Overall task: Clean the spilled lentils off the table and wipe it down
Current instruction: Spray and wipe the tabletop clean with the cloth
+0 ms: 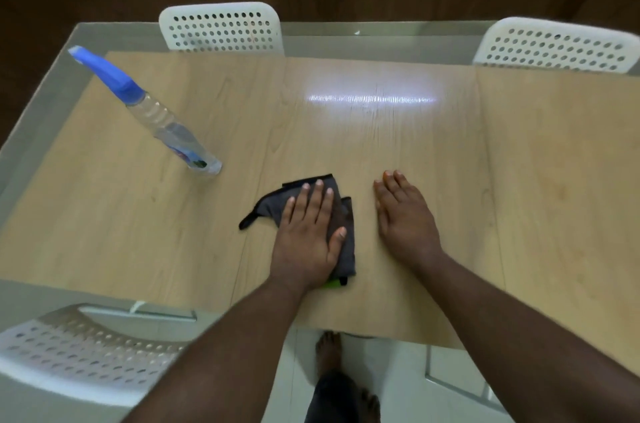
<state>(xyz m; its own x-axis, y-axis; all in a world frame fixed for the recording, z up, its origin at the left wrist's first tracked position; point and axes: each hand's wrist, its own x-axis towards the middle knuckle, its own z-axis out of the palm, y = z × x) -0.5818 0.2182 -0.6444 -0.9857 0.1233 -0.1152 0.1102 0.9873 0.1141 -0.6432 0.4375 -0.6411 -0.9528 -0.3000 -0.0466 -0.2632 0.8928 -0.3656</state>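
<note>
Desk [346,132] fills most of my view: light wood-grain top with a pale rim, glare streak across the far middle. Three white perforated chairs around it: one at the far edge left of centre [221,28], one at the far right [557,45], one at the near left [86,350]. Spray bottle [162,118], clear body with blue trigger head, stands on the desk's left part, well apart from both hands. Left hand [306,232] lies flat on a dark grey cloth [346,239], fingers [318,194] straight and pressing it to the desk near the front middle; a corner of the cloth sticks out left, a green bit shows at its near edge. Right hand [405,218] rests palm-down on bare desk just beside the cloth, fingers straight, holding nothing. I see no lentils on the surface at this resolution. Bare feet [329,353] on the floor below the near edge.
</note>
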